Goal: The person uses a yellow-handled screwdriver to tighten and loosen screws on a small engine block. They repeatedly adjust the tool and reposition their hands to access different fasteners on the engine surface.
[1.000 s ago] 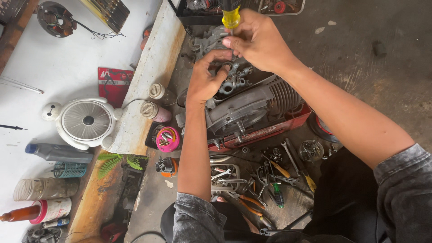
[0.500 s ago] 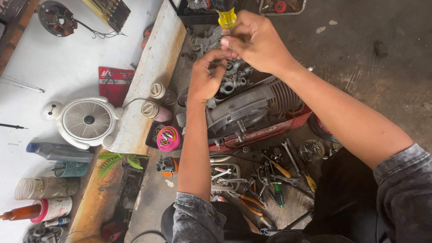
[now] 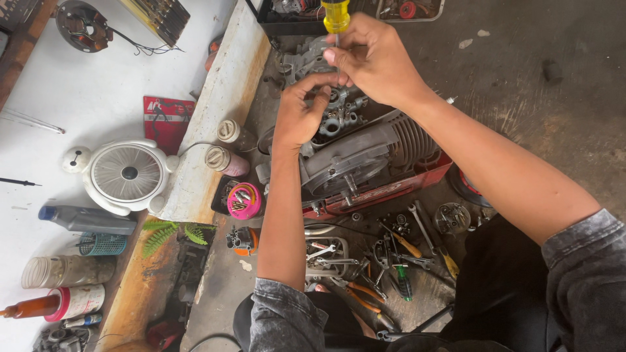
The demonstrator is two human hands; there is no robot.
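Screwdriver tip risk on small grey cast-metal engine part (image 3: pixel 339 114), sitting on top of the finned grey engine (image 3: pixel 365 156) on the floor.

Right hand (image 3: pixel 375 62) clamped on yellow-handled screwdriver (image 3: pixel 336 16); left hand (image 3: pixel 301 114) pinches the part. Off-axis push could slip the tip into fingers, or drop a screw into the tool clutter (image 3: pixel 378 254).

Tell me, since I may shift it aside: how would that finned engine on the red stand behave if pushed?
The engine is probably heavy: bulky cast metal with cooling fins. Likely rigid, sliding rather than rolling on the red stand. Scattered wrenches nearby might snag it.
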